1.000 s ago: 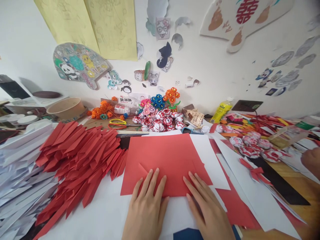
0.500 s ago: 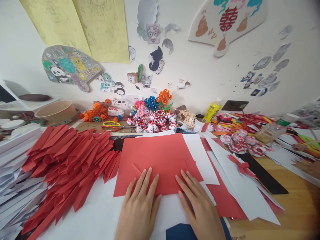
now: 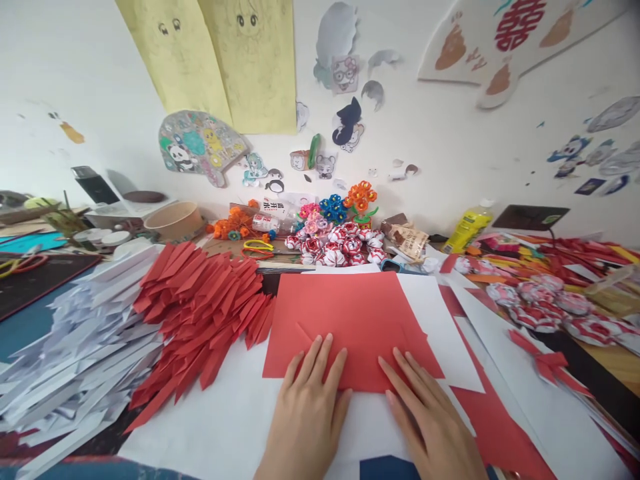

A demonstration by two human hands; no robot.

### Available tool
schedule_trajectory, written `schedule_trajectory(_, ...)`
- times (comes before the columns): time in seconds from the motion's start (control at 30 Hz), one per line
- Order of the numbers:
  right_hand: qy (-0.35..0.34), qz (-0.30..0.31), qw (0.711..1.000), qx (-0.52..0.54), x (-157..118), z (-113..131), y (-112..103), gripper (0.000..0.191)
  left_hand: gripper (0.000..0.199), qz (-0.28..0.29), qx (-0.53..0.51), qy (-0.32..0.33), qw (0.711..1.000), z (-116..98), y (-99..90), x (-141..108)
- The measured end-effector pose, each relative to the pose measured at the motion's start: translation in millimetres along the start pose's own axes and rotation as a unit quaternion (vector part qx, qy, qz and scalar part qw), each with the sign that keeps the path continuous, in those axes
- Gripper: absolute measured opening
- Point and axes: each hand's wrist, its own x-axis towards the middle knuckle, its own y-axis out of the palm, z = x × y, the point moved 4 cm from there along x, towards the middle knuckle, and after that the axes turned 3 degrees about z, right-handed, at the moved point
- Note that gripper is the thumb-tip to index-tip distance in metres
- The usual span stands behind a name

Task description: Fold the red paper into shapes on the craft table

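Observation:
A red paper sheet (image 3: 345,300) lies flat in the middle, over white sheets (image 3: 210,420). My left hand (image 3: 307,400) rests palm down on its lower left part, fingers spread and holding nothing. On the lower right part lies my right hand (image 3: 430,407), also flat, its fingers apart. Between the hands the sheet's lower edge shows. Faint creases or edges appear in the red paper just beyond the fingertips. A heap of folded red strips (image 3: 200,300) is at the left of the sheet, beside a pile of folded white strips (image 3: 100,347).
Red-and-white paper flowers (image 3: 340,245), a yellow bottle (image 3: 470,225) and a beige bowl (image 3: 175,221) stand along the wall. More flowers (image 3: 545,303) and long white paper (image 3: 540,387) lie at the right. Scissors (image 3: 23,265) are at the far left.
The view has turned to the left, so everything appears shifted to the right and more of the left side shows. Both hands remain flat on the red sheet.

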Motion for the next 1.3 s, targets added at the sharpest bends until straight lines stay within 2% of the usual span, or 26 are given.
schedule_trajectory(0.2,-0.001,0.007,1.0,-0.013,-1,0,2,0.044,0.046,0.01,-0.039,-0.028,0.999,0,-0.8,-1)
schedule_trajectory(0.4,0.006,0.026,0.999,-0.039,3,5,-1,0.049,0.047,0.012,-0.038,-0.015,0.999,0,-2.3,-3)
schedule_trajectory(0.67,-0.018,0.091,0.991,-0.1,12,12,-9,0.044,0.045,0.01,-0.055,-0.025,0.998,-1,-4.3,-2)
schedule_trajectory(0.9,-0.032,0.093,0.99,-0.1,17,14,-9,0.042,0.048,0.001,-0.04,-0.007,0.999,0,-6.3,0)
schedule_trajectory(1.07,-0.013,0.098,0.988,-0.123,27,22,-12,0.04,0.047,-0.001,-0.034,0.001,0.999,-2,-10.7,7)
schedule_trajectory(1.3,0.037,0.101,0.984,-0.145,41,34,-16,0.036,0.038,-0.002,-0.013,-0.06,0.998,-13,-21.7,29)
